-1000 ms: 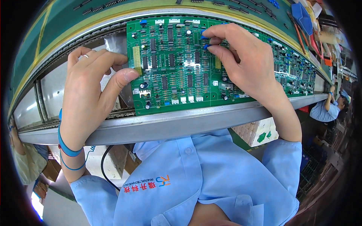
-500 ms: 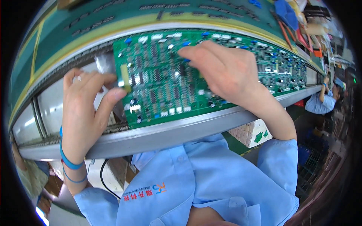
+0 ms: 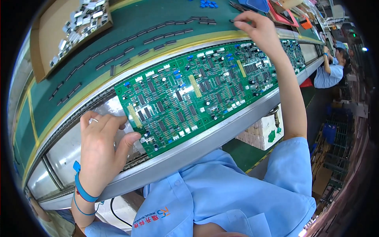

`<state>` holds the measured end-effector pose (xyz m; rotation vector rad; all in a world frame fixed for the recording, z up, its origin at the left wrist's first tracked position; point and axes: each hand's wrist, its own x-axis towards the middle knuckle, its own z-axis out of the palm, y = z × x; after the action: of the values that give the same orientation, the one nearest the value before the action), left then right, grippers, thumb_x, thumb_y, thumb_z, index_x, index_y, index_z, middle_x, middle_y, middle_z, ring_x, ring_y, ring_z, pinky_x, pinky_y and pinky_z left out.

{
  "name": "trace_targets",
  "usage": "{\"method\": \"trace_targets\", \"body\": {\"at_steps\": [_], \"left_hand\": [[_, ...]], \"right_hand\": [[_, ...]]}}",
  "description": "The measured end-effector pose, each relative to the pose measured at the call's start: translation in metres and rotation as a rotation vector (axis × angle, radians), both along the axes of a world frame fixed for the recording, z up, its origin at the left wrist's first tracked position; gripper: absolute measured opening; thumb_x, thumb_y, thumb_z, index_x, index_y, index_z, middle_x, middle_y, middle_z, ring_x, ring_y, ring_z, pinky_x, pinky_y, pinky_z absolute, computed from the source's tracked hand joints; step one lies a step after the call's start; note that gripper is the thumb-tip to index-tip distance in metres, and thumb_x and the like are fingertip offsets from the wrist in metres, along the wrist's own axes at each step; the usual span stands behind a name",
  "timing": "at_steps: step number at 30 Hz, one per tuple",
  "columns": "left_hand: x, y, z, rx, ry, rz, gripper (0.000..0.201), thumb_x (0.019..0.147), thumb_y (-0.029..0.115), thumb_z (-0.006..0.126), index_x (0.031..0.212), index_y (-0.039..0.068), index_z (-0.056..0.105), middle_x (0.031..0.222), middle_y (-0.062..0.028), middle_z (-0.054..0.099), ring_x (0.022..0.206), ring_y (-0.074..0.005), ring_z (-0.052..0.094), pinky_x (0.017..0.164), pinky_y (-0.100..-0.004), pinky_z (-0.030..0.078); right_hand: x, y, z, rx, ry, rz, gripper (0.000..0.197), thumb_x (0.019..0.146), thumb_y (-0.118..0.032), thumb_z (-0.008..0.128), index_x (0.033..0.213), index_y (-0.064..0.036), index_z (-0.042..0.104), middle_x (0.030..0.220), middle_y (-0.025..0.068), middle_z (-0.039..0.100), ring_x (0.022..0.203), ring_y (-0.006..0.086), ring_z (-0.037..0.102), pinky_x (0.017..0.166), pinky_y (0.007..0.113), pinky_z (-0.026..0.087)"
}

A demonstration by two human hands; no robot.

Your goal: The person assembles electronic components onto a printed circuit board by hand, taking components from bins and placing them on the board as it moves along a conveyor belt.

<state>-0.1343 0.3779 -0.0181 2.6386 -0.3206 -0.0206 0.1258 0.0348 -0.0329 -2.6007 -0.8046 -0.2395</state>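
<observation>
A long green circuit board (image 3: pixel 170 94), crowded with small parts, lies along the metal conveyor rails in front of me. My left hand (image 3: pixel 104 138) grips its left end, the thumb near the corner and the fingers curled at the edge. My right hand (image 3: pixel 256 29) reaches beyond the board to the green tabletop, thumb and forefinger pinched on a small black chip (image 3: pixel 232 21) that pokes out from the fingertips. Rows of similar black chips (image 3: pixel 130 37) lie on that tabletop to the left of this hand.
A cardboard box (image 3: pixel 45 43) of silvery white parts stands at the far left. Blue components (image 3: pixel 208 4), pliers (image 3: pixel 238 6) and a blue tray (image 3: pixel 256 4) lie at the back. The metal rail (image 3: pixel 213 134) runs along the near side. Another person (image 3: pixel 331 69) works at the right.
My right hand has left the board and moved away from me to the tabletop, where it pinches a chip. My left hand stays at the board's left end. The view has shifted.
</observation>
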Motion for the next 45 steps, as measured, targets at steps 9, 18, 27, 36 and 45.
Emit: {"method": "trace_targets", "body": {"at_steps": [9,18,27,36,45], "left_hand": [[0.021,-0.024,-0.002,0.0,-0.023,-0.116,0.034,0.079,0.024,0.076,0.099,-0.001,0.066,0.086,-0.0122,0.065,0.082,-0.0323,0.06,0.092,-0.0467,0.037],[0.022,-0.02,0.0,0.004,0.026,-0.107,0.037,0.078,0.024,0.076,0.104,-0.001,0.065,0.091,-0.0127,0.066,0.085,-0.0307,0.06,0.093,-0.0466,0.036],[0.026,-0.02,-0.003,0.004,0.037,-0.123,0.036,0.078,0.024,0.076,0.102,0.0,0.064,0.091,-0.0122,0.065,0.084,-0.0304,0.059,0.093,-0.0474,0.035],[0.019,-0.011,-0.002,0.051,0.086,-0.128,0.037,0.08,0.024,0.074,0.105,0.0,0.063,0.094,-0.0121,0.065,0.088,-0.0301,0.06,0.097,-0.0479,0.034],[0.005,0.024,-0.011,0.104,0.143,-0.109,0.029,0.093,0.027,0.061,0.103,0.0,0.063,0.095,-0.0121,0.066,0.091,-0.0289,0.06,0.099,-0.0476,0.032]], "right_hand": [[-0.009,0.039,-0.009,0.01,-0.028,0.088,0.019,0.086,-0.021,0.07,0.099,-0.0069,0.07,0.085,0.0043,0.066,0.066,0.0119,0.055,0.063,0.028,0.047],[-0.003,0.051,0.01,-0.058,0.164,0.096,0.017,0.081,-0.013,0.069,0.09,0.0014,0.069,0.088,0.0165,0.066,0.08,0.0279,0.067,0.073,0.036,0.052],[-0.058,0.061,0.036,-0.133,-0.209,0.113,0.012,0.084,-0.016,0.067,0.088,-0.0048,0.064,0.083,0.0091,0.061,0.075,0.0314,0.063,0.065,0.04,0.05],[-0.113,0.041,0.024,0.132,-0.293,-0.017,0.011,0.079,0.0,0.074,0.088,-0.0013,0.067,0.083,0.0031,0.064,0.055,0.0071,0.052,0.049,0.019,0.041],[-0.183,0.028,-0.006,0.2,-0.034,-0.619,0.008,0.079,-0.01,0.074,0.083,-0.0066,0.068,0.076,0.0024,0.062,0.053,0.0119,0.053,0.049,0.026,0.042]]}}
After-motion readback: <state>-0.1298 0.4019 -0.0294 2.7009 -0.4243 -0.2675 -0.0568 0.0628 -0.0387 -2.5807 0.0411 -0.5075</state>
